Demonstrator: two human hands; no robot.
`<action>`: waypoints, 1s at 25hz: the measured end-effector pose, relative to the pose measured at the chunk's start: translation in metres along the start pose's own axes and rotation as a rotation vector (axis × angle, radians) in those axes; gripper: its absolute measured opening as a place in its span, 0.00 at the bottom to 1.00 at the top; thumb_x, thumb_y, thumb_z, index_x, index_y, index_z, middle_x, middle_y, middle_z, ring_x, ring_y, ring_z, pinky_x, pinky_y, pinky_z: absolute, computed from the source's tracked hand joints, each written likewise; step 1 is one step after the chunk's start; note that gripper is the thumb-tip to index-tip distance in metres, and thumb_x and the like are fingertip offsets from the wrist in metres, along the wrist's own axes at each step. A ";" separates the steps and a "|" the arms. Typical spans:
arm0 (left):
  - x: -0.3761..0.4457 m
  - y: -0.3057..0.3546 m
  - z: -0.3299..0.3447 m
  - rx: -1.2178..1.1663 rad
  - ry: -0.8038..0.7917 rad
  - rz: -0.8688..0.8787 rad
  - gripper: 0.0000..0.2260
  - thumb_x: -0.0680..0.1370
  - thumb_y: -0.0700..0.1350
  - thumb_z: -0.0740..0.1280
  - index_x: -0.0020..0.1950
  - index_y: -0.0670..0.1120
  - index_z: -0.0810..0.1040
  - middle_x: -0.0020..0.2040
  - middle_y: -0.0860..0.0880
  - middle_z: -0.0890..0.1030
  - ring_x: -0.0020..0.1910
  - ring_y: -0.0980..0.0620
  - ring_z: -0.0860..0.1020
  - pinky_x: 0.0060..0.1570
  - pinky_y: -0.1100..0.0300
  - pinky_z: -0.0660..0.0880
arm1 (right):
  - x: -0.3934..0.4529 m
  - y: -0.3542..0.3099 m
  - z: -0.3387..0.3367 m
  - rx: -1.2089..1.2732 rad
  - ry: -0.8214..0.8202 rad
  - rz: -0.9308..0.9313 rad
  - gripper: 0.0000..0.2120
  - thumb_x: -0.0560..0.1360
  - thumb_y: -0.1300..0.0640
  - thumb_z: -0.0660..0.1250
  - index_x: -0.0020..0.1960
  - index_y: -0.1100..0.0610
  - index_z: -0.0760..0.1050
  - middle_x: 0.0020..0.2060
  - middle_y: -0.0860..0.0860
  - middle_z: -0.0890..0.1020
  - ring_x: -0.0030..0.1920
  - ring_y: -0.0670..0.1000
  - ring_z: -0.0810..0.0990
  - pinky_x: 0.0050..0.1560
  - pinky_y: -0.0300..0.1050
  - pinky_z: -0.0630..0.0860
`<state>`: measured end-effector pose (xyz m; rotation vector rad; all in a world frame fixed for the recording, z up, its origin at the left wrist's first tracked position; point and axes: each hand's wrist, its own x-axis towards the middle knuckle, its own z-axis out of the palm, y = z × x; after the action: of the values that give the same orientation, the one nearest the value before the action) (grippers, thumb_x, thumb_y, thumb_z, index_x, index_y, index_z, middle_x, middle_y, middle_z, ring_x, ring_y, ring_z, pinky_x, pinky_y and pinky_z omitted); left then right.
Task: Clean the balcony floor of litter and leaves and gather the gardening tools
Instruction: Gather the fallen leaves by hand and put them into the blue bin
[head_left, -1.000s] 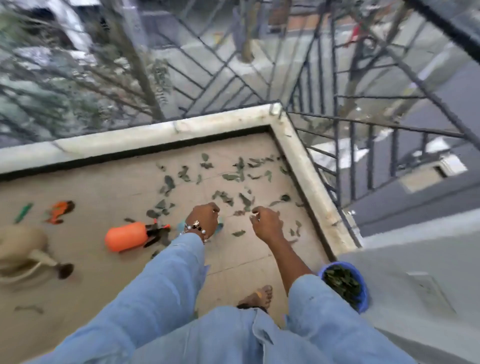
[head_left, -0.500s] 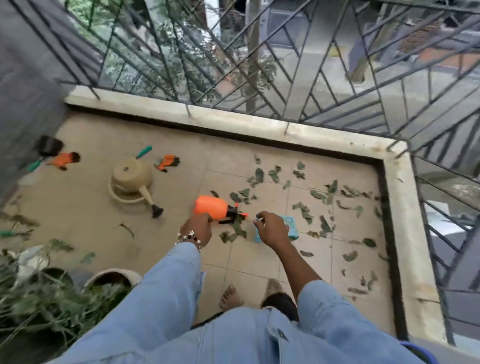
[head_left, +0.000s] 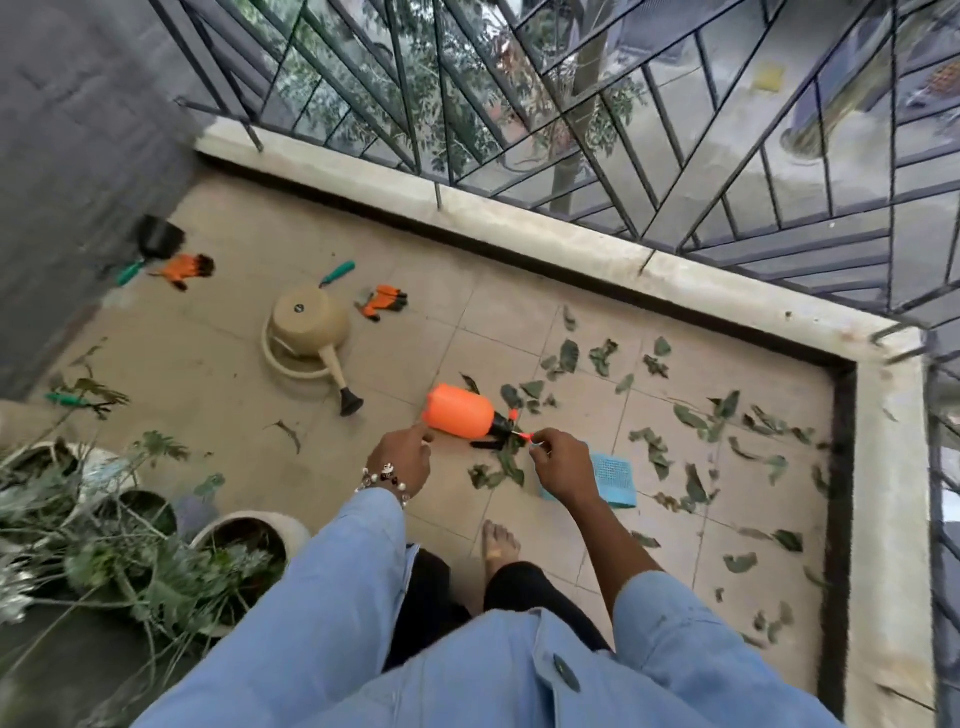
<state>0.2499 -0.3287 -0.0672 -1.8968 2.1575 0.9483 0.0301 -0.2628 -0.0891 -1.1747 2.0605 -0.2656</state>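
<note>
An orange spray bottle (head_left: 460, 413) lies on its side on the tiled floor, its black head pointing right. My left hand (head_left: 402, 457) is at the bottle's base, with the index finger touching it. My right hand (head_left: 558, 465) pinches the orange tip at the nozzle end. A blue mesh piece (head_left: 615, 478) lies flat just right of that hand. Green leaves (head_left: 691, 415) are scattered over the right half of the floor. A beige watering can (head_left: 311, 322), two orange gloves (head_left: 387, 301) (head_left: 184, 267) and green-handled tools (head_left: 337, 273) (head_left: 130, 273) lie further left.
Potted plants (head_left: 239, 545) crowd the lower left, with another green-handled tool (head_left: 65, 399) beside them. A black pot (head_left: 158, 239) stands by the grey wall. A raised kerb (head_left: 519, 228) with a metal railing bounds the far and right sides. My bare foot (head_left: 501, 543) is below the hands.
My view swung left from the leaf-strewn corner. Both hands moved off the leaves to the orange spray bottle. The blue bucket of leaves has left the view.
</note>
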 end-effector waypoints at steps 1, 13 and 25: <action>0.011 0.004 -0.005 -0.002 0.012 0.004 0.13 0.79 0.41 0.60 0.62 0.44 0.77 0.54 0.40 0.82 0.54 0.40 0.78 0.52 0.51 0.75 | 0.010 -0.002 -0.004 -0.012 -0.010 -0.004 0.11 0.76 0.55 0.63 0.54 0.57 0.79 0.49 0.57 0.83 0.52 0.60 0.79 0.51 0.53 0.76; 0.177 -0.015 -0.078 0.050 -0.151 0.100 0.13 0.78 0.40 0.62 0.61 0.44 0.78 0.55 0.41 0.82 0.56 0.42 0.79 0.55 0.53 0.75 | 0.142 -0.072 0.004 0.194 0.088 0.202 0.10 0.76 0.61 0.64 0.53 0.63 0.80 0.51 0.60 0.83 0.53 0.60 0.79 0.49 0.44 0.70; 0.422 -0.072 -0.025 0.208 -0.403 0.210 0.12 0.79 0.40 0.61 0.61 0.45 0.78 0.53 0.42 0.83 0.54 0.43 0.79 0.53 0.57 0.73 | 0.308 -0.064 0.140 0.458 0.162 0.547 0.06 0.74 0.63 0.67 0.49 0.63 0.80 0.48 0.59 0.83 0.51 0.59 0.80 0.50 0.44 0.71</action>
<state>0.2363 -0.7040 -0.2740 -1.2768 2.1335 0.9920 0.0731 -0.5249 -0.3091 -0.3063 2.2094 -0.5384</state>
